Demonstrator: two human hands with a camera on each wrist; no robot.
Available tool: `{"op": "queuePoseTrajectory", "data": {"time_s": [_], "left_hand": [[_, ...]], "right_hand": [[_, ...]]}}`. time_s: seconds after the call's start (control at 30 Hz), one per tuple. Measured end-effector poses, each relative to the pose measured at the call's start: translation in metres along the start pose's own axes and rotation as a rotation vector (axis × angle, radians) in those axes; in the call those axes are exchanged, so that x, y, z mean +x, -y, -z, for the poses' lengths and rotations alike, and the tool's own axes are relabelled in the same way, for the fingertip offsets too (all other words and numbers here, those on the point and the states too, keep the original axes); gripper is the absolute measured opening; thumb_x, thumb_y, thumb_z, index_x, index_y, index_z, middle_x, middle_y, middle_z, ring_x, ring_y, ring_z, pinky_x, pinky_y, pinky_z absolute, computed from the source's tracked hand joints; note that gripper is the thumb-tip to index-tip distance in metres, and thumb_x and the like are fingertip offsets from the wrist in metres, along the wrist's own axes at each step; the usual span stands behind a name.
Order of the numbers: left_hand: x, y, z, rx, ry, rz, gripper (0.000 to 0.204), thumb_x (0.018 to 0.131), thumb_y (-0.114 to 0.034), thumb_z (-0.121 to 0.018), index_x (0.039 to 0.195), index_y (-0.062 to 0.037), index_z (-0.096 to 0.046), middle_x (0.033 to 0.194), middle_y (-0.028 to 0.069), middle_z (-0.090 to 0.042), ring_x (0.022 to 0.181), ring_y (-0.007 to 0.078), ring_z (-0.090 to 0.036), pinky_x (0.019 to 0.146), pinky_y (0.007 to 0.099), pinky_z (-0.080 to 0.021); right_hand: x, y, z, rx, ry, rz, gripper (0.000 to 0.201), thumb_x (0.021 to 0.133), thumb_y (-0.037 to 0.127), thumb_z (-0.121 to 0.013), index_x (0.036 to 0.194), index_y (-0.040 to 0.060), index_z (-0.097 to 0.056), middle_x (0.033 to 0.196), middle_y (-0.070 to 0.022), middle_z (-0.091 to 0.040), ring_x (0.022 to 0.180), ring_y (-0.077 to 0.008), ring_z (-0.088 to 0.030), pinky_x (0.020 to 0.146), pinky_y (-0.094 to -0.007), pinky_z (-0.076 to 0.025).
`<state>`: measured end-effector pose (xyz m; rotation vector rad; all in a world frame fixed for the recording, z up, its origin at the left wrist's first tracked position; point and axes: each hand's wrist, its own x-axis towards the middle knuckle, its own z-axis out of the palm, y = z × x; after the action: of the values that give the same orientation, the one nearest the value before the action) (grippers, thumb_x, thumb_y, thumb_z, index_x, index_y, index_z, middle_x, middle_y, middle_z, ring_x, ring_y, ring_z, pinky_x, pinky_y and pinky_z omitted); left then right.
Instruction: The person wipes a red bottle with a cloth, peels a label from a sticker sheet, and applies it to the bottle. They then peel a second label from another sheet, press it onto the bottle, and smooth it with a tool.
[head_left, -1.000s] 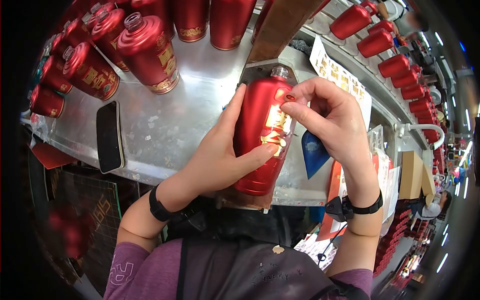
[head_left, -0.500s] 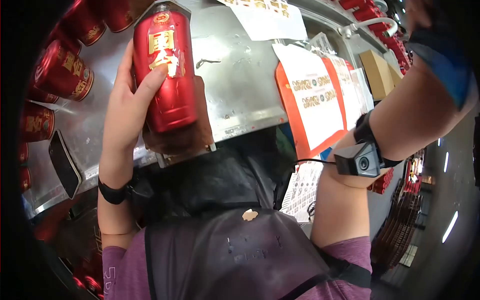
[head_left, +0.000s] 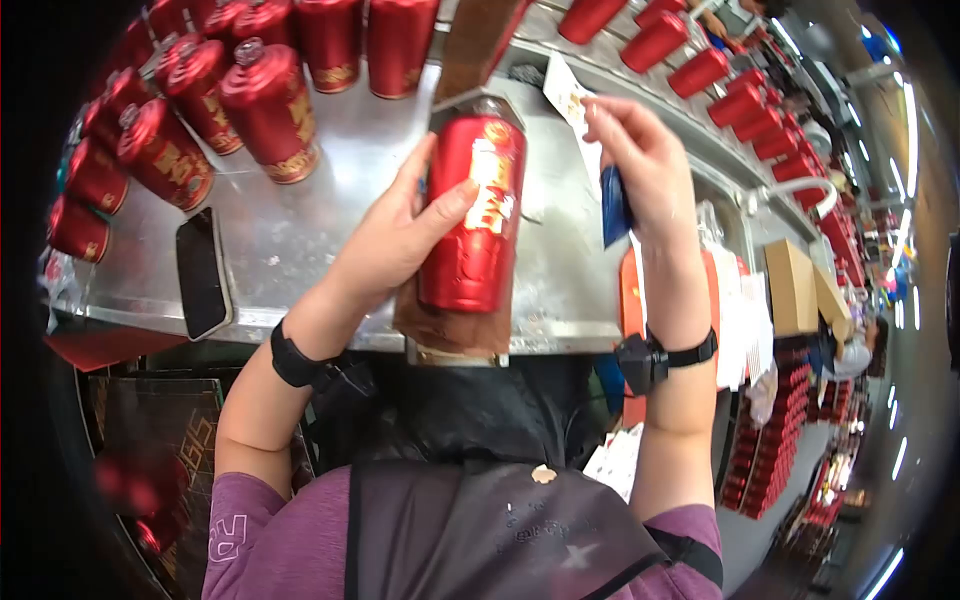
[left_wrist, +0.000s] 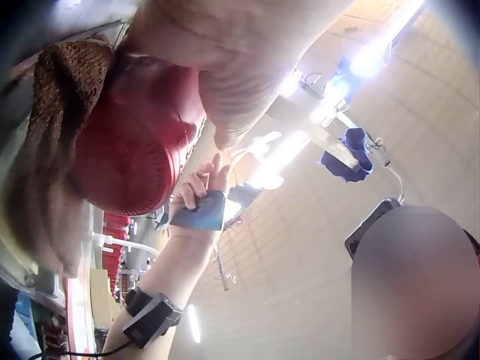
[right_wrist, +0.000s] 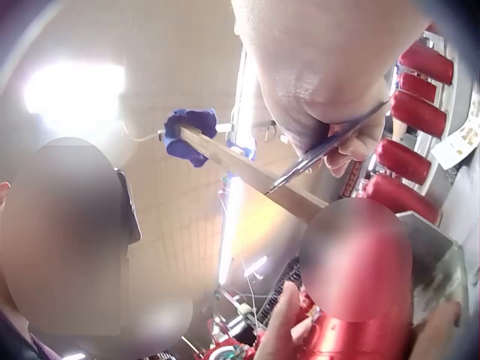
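Note:
A red bottle [head_left: 455, 270] with gold lettering lies neck away from the body on a brown padded rest [head_left: 455, 335]. My left hand [head_left: 395, 240] grips its left side, thumb on the lettering. To the bottle's right, my right hand [head_left: 650, 175] is raised with thumb and forefinger near each other beside a white sheet with gold marks [head_left: 566, 98]; whether they pinch anything is too small to tell. A flat blue piece [head_left: 614, 208] is held in that hand's other fingers, seen edge-on in the right wrist view [right_wrist: 322, 150]. In the left wrist view the bottle's base [left_wrist: 124, 169] shows.
Several red bottles [head_left: 270, 115] stand at the back left, near a dark phone [head_left: 203, 275]. More red bottles [head_left: 655, 42] line the far right. Papers with an orange edge [head_left: 632, 300] lie at the table's right front; a curved white pipe [head_left: 790, 188] is behind.
My right hand has left the bottle, swung far out to the right, then come back in near the white sheet. My left hand keeps its grip on the bottle. The head view has swung away and back.

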<state>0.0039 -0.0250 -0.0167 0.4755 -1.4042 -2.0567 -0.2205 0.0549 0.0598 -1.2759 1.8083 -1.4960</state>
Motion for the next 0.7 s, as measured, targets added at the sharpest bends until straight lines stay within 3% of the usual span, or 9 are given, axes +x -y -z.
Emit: {"op": "queuePoseTrajectory", "data": {"time_s": [0.1,0.23,0.37,0.7], "left_hand": [[0.006,-0.006,0.002,-0.025,-0.011,0.054,0.092,0.096,-0.031,-0.066,0.153,0.0083,-0.006,0.144,0.0224,-0.042,0.127,0.0211,-0.05,0.104,0.0332,-0.043],[0.007,-0.007,0.004,0.01,0.013,0.103,0.09,0.096,-0.029,-0.066,0.153,0.0074,-0.007,0.141,0.0215,-0.046,0.124,0.0212,-0.052,0.102,0.0332,-0.045],[0.007,-0.015,0.002,0.067,0.081,0.046,0.091,0.093,-0.026,-0.069,0.153,0.0075,-0.009,0.14,0.0209,-0.047,0.124,0.022,-0.053,0.101,0.0337,-0.047],[0.006,0.0,0.0,0.172,-0.006,-0.032,0.096,0.089,-0.027,-0.072,0.152,0.0088,-0.01,0.14,0.0199,-0.047,0.125,0.0211,-0.052,0.104,0.0333,-0.043]], "right_hand": [[-0.016,-0.008,-0.011,0.017,0.031,-0.139,0.041,0.089,0.02,-0.073,0.123,0.0002,-0.061,0.091,0.0015,-0.059,0.069,-0.0014,-0.049,0.064,-0.0178,-0.041],[-0.049,-0.02,-0.032,0.186,0.154,-0.282,0.067,0.088,0.016,-0.075,0.143,-0.0017,-0.042,0.124,-0.009,-0.054,0.068,-0.0011,-0.053,0.067,-0.0204,-0.048],[-0.062,-0.026,-0.047,0.371,0.192,-0.358,0.074,0.087,0.012,-0.075,0.149,-0.0001,-0.036,0.13,-0.0114,-0.054,0.073,-0.0011,-0.053,0.072,-0.0205,-0.048],[-0.07,-0.043,-0.05,0.73,0.218,-0.451,0.079,0.088,0.009,-0.074,0.153,0.0042,-0.029,0.134,-0.0135,-0.055,0.086,-0.0055,-0.061,0.08,-0.0212,-0.048]]}}
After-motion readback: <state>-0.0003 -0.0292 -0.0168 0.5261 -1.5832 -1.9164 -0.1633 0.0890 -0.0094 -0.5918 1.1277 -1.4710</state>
